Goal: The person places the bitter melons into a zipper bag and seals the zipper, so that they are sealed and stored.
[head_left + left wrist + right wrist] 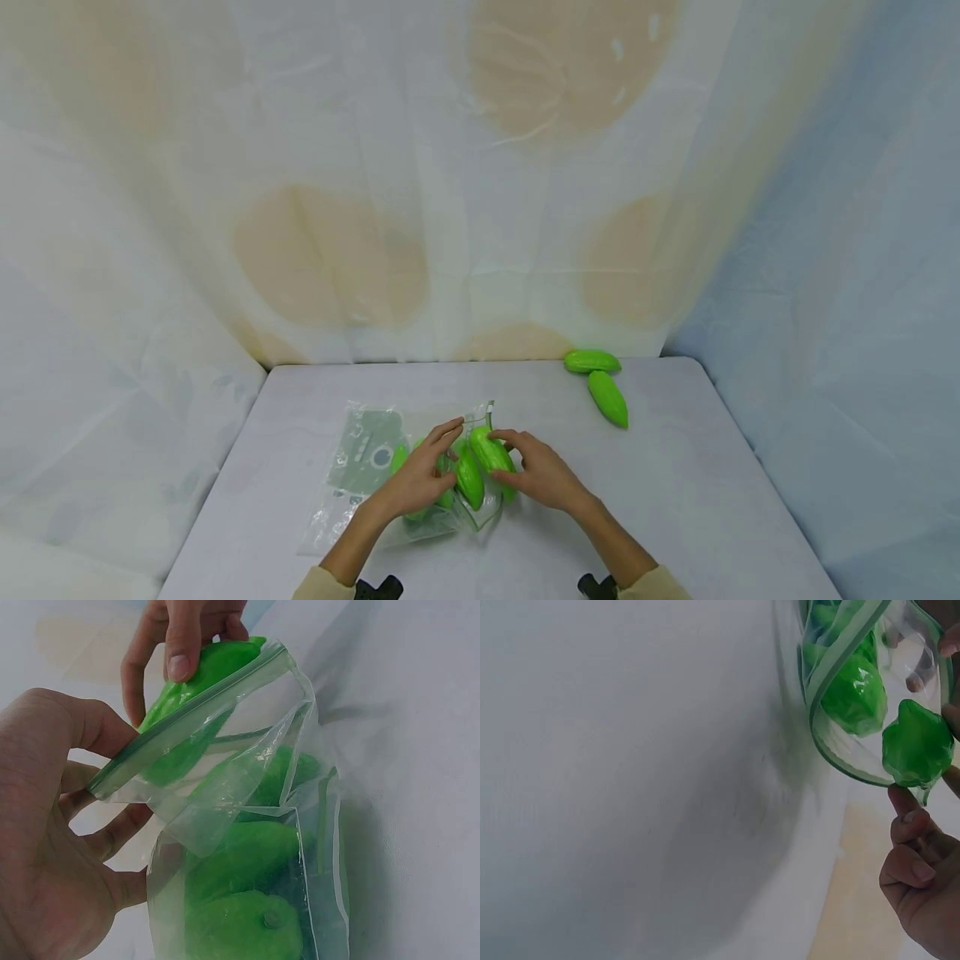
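Our left hand (420,479) pinches a wrinkled, clear plastic zip bag (362,485); at its mouth, our right hand (546,475), fingers curled, grips a glossy, tapered green vegetable (491,454).

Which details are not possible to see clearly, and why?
Count of green gourds in the zip bag: head view, left hand covers some.
Green printed panel: head view, details too small.
Lowest bagged gourd: left wrist view, cut by bottom edge.
Right hand: left wrist view, top edge cuts it.
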Demonstrator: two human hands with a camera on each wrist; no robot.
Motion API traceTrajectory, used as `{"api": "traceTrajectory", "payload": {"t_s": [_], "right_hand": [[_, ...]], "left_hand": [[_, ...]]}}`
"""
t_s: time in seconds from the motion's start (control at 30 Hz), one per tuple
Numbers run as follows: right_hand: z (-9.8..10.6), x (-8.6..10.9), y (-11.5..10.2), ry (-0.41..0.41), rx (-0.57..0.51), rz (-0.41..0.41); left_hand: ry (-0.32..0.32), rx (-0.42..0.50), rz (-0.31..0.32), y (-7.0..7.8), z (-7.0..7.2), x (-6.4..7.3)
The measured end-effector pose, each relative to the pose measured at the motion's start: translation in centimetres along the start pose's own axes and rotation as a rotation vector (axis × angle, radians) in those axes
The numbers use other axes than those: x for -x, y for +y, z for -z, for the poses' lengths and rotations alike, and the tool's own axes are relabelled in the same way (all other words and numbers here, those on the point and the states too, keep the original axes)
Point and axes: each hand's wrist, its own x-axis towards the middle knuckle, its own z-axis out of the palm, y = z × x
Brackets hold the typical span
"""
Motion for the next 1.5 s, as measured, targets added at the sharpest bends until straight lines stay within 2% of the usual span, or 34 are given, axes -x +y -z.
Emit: {"api": "traceTrajectory", "payload": {"t_s": [0.37,0.77,1.23,1.5], "right_hand": [[-0.6,-0.5,-0.7,-0.011,0.013,-0.043],[-1.3,-0.9,-0.7,-0.006,0.06,-0.042],[-1.5,-0.9,-0.6,-0.02,0.077,-0.021],[-1.5,-0.7,-0.7,-0.011,0.068,-0.033]], "left_hand": [[-0.003,0.006,-0.003,0.2,0.1,0.1],[0.0,-0.016,0.003,0.3,0.1,0.1],[0.013,-0.019,-0.044,0.1,0.1,0.0],[0.007,-0.024,-0.013,0.0,0.1,0.0]]}}
